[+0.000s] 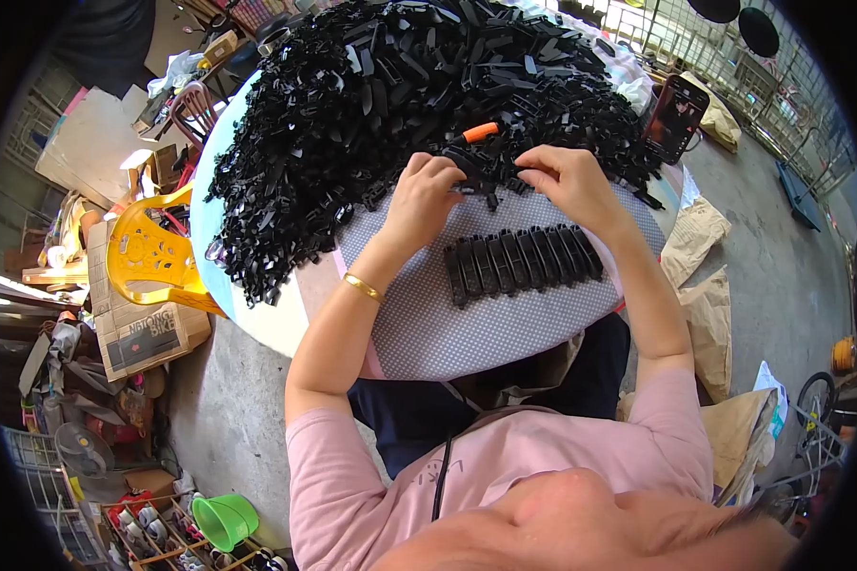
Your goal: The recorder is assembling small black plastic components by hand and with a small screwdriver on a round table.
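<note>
My left hand (423,200) is closed, its fingertips on a black plastic piece (490,199) at the near edge of the pile. To its right my right hand (573,187) is bent in a pinch, thumb near the fingers; whatever may be between them is too small to make out. Closer to me, a row of long black plastic parts (519,263) lies side by side on the patterned tablecloth (428,333). Just beyond my hands, a tool with an orange handle (480,132) rests on the large pile of black plastic pieces (324,114).
A phone (676,119) stands upright at the table's right edge. Left of the table are a yellow plastic chair (152,249) and a cardboard box (143,328). Brown paper sacks (705,319) lie on the right. A green bucket (227,521) is at the lower left.
</note>
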`<state>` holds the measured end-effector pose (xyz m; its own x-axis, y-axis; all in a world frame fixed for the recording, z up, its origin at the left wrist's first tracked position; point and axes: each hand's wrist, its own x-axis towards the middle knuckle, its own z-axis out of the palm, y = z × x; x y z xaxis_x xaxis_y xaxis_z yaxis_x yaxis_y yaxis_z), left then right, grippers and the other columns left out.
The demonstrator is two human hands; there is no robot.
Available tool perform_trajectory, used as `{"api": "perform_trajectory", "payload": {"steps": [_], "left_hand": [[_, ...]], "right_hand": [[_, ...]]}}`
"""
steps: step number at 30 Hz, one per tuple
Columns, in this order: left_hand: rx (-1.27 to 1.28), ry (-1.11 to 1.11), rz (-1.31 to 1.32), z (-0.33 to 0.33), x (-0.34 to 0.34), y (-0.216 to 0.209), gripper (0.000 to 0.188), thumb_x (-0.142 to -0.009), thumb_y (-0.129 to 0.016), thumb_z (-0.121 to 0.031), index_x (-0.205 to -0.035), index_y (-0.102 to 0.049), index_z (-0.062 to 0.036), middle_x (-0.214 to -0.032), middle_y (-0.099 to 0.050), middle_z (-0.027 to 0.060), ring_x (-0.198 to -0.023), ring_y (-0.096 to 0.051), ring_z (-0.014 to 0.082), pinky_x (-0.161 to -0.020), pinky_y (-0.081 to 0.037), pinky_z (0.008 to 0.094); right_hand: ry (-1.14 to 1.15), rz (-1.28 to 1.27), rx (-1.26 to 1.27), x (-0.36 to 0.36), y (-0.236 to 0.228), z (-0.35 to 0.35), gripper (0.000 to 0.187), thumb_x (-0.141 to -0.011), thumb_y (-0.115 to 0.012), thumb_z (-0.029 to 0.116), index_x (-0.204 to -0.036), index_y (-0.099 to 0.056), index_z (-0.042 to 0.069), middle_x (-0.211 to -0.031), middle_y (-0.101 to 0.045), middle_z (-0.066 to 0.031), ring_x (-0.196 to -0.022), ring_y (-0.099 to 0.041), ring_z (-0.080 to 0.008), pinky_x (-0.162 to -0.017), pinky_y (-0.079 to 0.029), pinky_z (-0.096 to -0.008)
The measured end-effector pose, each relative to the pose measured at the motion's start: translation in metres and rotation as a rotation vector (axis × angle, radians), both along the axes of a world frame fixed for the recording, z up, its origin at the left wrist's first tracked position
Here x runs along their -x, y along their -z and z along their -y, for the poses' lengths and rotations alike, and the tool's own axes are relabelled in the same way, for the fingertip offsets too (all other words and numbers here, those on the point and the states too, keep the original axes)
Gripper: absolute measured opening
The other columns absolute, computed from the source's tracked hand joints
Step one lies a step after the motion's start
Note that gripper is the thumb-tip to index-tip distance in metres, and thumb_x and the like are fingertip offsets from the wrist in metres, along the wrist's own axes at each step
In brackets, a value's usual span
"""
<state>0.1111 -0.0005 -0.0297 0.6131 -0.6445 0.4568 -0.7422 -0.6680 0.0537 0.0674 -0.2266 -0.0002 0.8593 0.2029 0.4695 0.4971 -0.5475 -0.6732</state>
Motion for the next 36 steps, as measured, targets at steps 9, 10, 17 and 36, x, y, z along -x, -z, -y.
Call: {"api": "perform_trajectory", "payload": {"steps": [9, 10, 17, 36], "left_hand": [[1.219, 0.519, -1.520, 0.000, 0.032, -0.010, 0.042, -0.091, -0.051, -0.017, -0.129, -0.040, -0.0033, -0.096, -0.058, 0.0057, -0.087, -0.057, 0.0133, -0.080, -0.048, 0.0305], [1.216, 0.507, -1.517, 0.001, 0.035, -0.009, 0.043, -0.091, -0.051, -0.017, -0.129, -0.039, -0.0034, -0.097, -0.057, 0.0059, -0.087, -0.057, 0.0133, -0.080, -0.048, 0.0303], [1.147, 0.469, -1.446, 0.004, 0.040, -0.005, 0.044, -0.089, -0.054, -0.013, -0.130, -0.040, -0.0029, -0.106, -0.056, 0.0047, -0.093, -0.056, 0.0118, -0.082, -0.048, 0.0283], [0.922, 0.257, -0.918, 0.015, 0.045, -0.006, 0.037, -0.088, -0.054, -0.010, -0.124, -0.047, -0.0024, -0.111, -0.054, 0.0120, -0.092, -0.060, 0.0173, -0.077, -0.052, 0.0286]], "right_hand": [[0.008, 0.350, -0.105, 0.029, -0.015, -0.039, 0.018, -0.073, -0.064, 0.000, -0.091, -0.062, -0.001, -0.080, -0.062, -0.0114, -0.070, -0.062, -0.0231, -0.060, -0.049, -0.0289], [0.007, 0.351, -0.104, 0.028, -0.014, -0.040, 0.018, -0.073, -0.064, 0.000, -0.091, -0.062, -0.001, -0.080, -0.062, -0.0114, -0.070, -0.062, -0.0231, -0.060, -0.049, -0.0289], [0.080, 0.577, 0.176, 0.028, -0.010, -0.043, 0.016, -0.074, -0.062, 0.003, -0.089, -0.061, -0.002, -0.080, -0.061, -0.0103, -0.070, -0.061, -0.0258, -0.062, -0.050, -0.0321], [0.219, 0.196, -0.026, 0.057, -0.007, -0.011, 0.037, -0.072, -0.063, 0.004, -0.109, -0.058, 0.003, -0.087, -0.061, -0.0130, -0.071, -0.062, -0.0216, -0.058, -0.050, -0.0279]]}}
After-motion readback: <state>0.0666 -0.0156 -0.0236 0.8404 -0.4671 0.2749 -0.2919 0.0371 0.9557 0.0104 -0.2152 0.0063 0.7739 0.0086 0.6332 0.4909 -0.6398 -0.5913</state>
